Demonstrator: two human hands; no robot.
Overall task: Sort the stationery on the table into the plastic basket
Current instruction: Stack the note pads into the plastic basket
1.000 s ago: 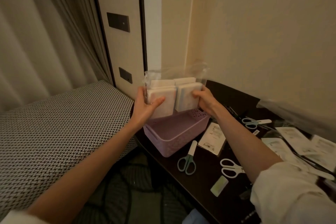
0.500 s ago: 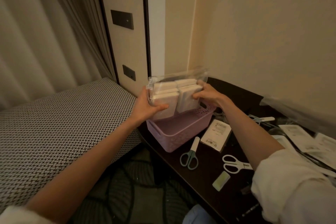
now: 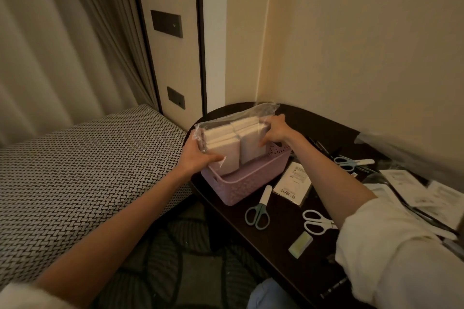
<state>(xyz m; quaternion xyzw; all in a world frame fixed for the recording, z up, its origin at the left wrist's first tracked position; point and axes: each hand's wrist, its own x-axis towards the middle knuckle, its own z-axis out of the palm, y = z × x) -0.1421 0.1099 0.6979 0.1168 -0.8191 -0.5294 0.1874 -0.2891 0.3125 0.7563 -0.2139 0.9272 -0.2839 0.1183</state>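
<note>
- Clear plastic bag of pale, flat rectangular pads (image 3: 234, 144) — standing upright, its lower edge inside the lilac perforated plastic basket (image 3: 247, 183) at the dark table's (image 3: 273, 241) left end.
- Left hand (image 3: 198, 155) grips the bag's left side, thumb curled across the front; right hand (image 3: 275, 130) clasps the right edge, fingers bent round it.
- Beside the basket: grey-green-handled scissors (image 3: 258, 211), white-handled scissors (image 3: 316, 221), a labelled flat packet (image 3: 292, 182) — its print too small to read.

- My single head view looks forward and down at the dark table (image 3: 288, 241) from close above.
- The plastic basket (image 3: 247, 184) sits near centre frame.
</note>
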